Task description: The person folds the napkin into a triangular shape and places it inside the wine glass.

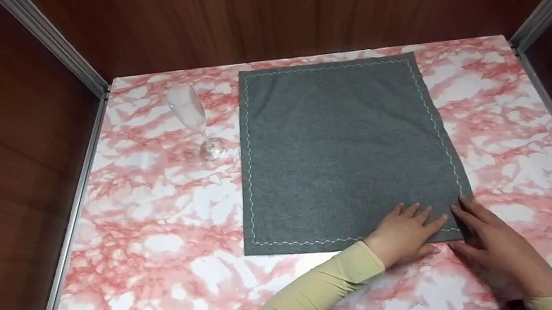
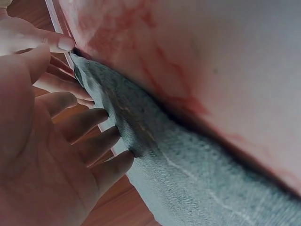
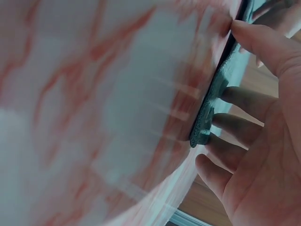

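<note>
Fingers (image 1: 411, 212) of the left hand (image 1: 405, 238), straight and slightly spread, flat on the near edge of a grey cloth (image 1: 341, 146), close to its near right corner; nothing gripped, only pressed down. In the left wrist view, same fingertips (image 2: 110, 141) against the cloth's (image 2: 188, 183) stitched hem. Just beside, right hand (image 1: 496, 248) at that same corner, fingers (image 1: 467, 210) extended over the cloth's edge, thumb low along the tabletop; in the right wrist view, fingertips (image 3: 225, 155) touching the lifted corner of the cloth (image 3: 209, 113), thumb above it, though whether pinched or merely touched could not be told from the blur. Both forearms in pale yellow sleeves (image 1: 315, 288). Cloth spread flat, white zigzag stitching round its border, occupying the middle of a pink-and-white marbled table (image 1: 157, 224). Well apart, toward the far left, clear stemmed glass (image 1: 194, 120) upright on the table. Beyond, dark wooden walls (image 1: 288, 4) with metal corner rails (image 1: 53, 45).
</note>
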